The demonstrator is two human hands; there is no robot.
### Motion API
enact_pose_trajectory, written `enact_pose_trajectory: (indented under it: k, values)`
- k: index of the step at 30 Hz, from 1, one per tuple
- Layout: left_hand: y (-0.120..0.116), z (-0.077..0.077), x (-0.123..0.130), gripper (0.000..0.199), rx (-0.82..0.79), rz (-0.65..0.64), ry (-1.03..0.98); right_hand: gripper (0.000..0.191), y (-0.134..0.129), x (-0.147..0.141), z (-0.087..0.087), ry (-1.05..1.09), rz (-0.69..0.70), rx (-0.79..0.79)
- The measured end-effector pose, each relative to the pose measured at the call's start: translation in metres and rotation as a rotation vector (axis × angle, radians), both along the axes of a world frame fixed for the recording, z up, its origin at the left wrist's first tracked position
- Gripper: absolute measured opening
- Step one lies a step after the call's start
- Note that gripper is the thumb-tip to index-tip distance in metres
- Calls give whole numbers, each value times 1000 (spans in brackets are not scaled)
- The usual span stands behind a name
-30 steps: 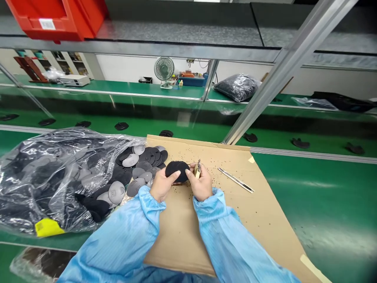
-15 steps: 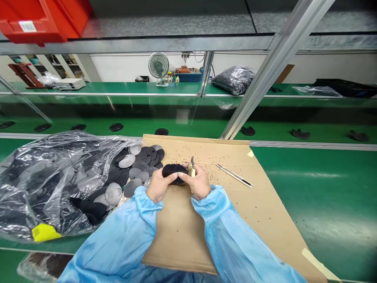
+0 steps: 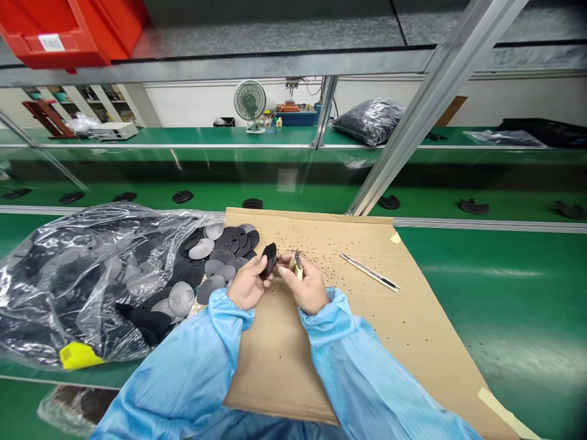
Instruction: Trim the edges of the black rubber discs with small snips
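My left hand (image 3: 246, 286) is closed on a black oval disc (image 3: 268, 260), tilted up on its edge above the cardboard sheet (image 3: 275, 379). Close by on the right, my right hand (image 3: 310, 288) grips small nippers (image 3: 298, 266) with pale yellow handles, their metal jaws pointing up and away from me. The fingertips of my right hand are a short way from the disc's right side. Left of my hands, many black and grey oval discs (image 3: 224, 256) spill from a clear plastic bag (image 3: 87, 269).
Tiny black bits are scattered over the cardboard. A thin white-and-black strip (image 3: 370, 272) lies on its right part. Behind the cardboard, black curved pieces (image 3: 182, 196) sit in a row on the green surface. A metal post (image 3: 413, 131) slants up at right; a red bin (image 3: 68, 33) is overhead.
My hands have drawn apart slightly. The disc, earlier held between both hands, is turned on edge in my left hand, while the nippers stay in my right. The view has shifted slightly.
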State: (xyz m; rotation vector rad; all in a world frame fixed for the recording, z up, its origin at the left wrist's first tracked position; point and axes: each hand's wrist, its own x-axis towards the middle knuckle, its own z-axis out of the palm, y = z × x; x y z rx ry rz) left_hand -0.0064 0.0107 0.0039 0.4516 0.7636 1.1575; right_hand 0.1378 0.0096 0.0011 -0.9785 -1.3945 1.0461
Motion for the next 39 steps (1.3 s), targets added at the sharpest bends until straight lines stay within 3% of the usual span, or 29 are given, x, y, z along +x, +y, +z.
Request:
enact_pose_trajectory:
  k: [4,9,19,24,29,31,33,36,39]
  values:
    - [-1,-1,0,33,-32,-118,-26,14,-5,0,3,-249,-151,198]
    - [-5,-2,2,34,0,-169,-22,11,-5,3,6,-358,-153,363]
    - [-8,1,4,42,82,-130,34,13,-5,3,8,-357,-115,394]
    - [-7,3,5,45,68,20,109,13,1,2,2,-229,-181,272]
    - [-4,15,12,45,149,264,305,24,24,24,-8,-33,-575,130]
    - [11,24,17,43,261,303,501,27,33,31,-12,31,-678,62]
    - [37,34,23,38,405,330,851,28,38,34,-16,56,-713,14]
    - [94,52,38,30,625,341,1399,27,38,31,-18,48,-714,-2]
    - [151,64,63,36,776,281,1630,25,35,28,-18,26,-696,2]
